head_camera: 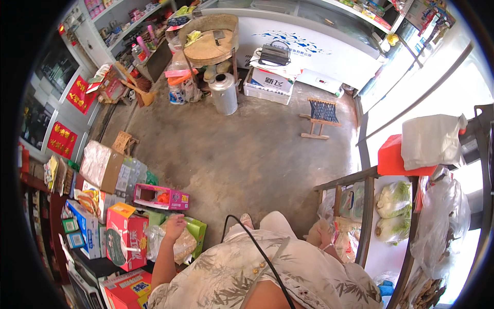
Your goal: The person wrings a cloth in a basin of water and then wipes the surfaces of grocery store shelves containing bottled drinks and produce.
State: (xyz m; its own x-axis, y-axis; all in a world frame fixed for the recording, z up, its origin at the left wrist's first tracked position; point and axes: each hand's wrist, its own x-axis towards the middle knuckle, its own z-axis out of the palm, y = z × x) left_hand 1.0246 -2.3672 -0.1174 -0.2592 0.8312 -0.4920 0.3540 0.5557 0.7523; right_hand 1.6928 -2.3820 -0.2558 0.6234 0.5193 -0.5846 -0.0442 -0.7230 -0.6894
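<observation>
My left hand point(175, 226) is at lower left, over a clear plastic bag point(184, 245) with pale contents in a green carton point(197, 228). Its fingers are partly spread with nothing seen between them; whether it touches the bag is unclear. Beside it stand a red carton point(129, 239) and a pink open-topped box point(162, 196) with something orange inside. My right hand point(325, 236) hangs low on the other side, against a tan item point(313, 231). Its grip is partly hidden. Next to it is a printed plastic sack point(346, 239) by the rack.
A rack point(364, 220) at right holds wrapped cabbages point(393, 204). Ahead on the concrete floor point(231, 154) are a folding stool point(323, 114), a metal canister point(224, 94), a chopping block point(210, 46) with a cleaver, and stacked boxes point(270, 85) before a chest freezer point(308, 42).
</observation>
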